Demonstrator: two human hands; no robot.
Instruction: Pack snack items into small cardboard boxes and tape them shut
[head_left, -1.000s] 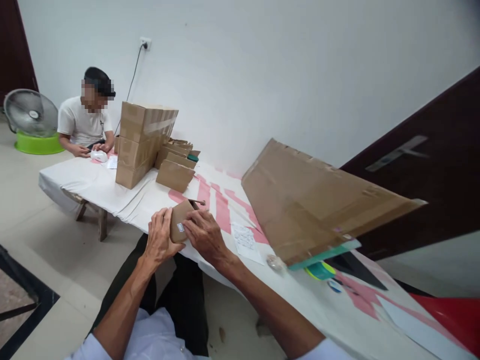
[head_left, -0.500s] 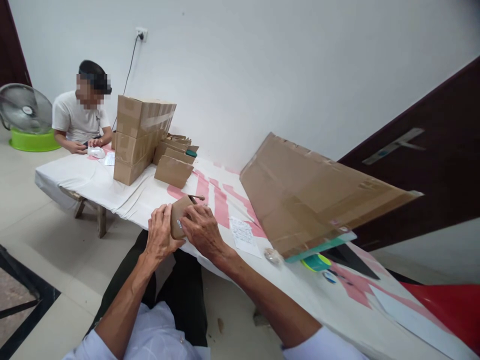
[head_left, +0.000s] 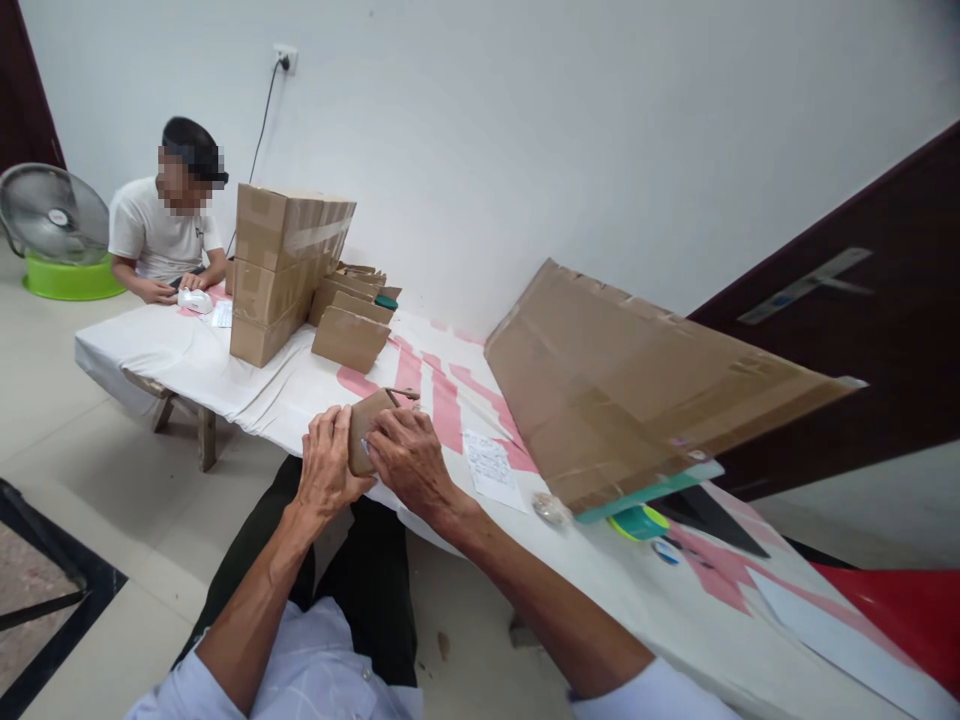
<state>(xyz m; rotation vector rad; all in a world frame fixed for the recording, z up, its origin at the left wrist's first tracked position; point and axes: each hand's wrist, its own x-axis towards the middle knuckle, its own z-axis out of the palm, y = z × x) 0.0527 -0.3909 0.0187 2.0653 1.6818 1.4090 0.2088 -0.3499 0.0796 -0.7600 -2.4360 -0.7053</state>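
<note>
A small brown cardboard box (head_left: 365, 425) is tilted at the table's front edge, above my lap. My left hand (head_left: 326, 462) is closed around its left side, with the thumb along the lower edge. Bunched against the face of the box are the fingers of my right hand (head_left: 409, 455), at the edge of a small whitish label (head_left: 365, 446). Whether the label is fully stuck down cannot be seen. A narrow flap (head_left: 405, 393) juts from the far end of the box, and my right hand covers much of its right side.
Stacked cartons (head_left: 281, 270) and open cardboard pieces (head_left: 351, 335) stand on the cloth-covered table (head_left: 187, 355). A large cardboard sheet (head_left: 645, 385) leans at right, near a handwritten paper (head_left: 491, 465), a clear bundle (head_left: 551, 508) and a tape roll (head_left: 637, 522). A co-worker (head_left: 165, 235) sits at the far left.
The whole view has shifted slightly. Both hands keep their hold, and the right fingers remain at the label with hardly any movement over the box.
</note>
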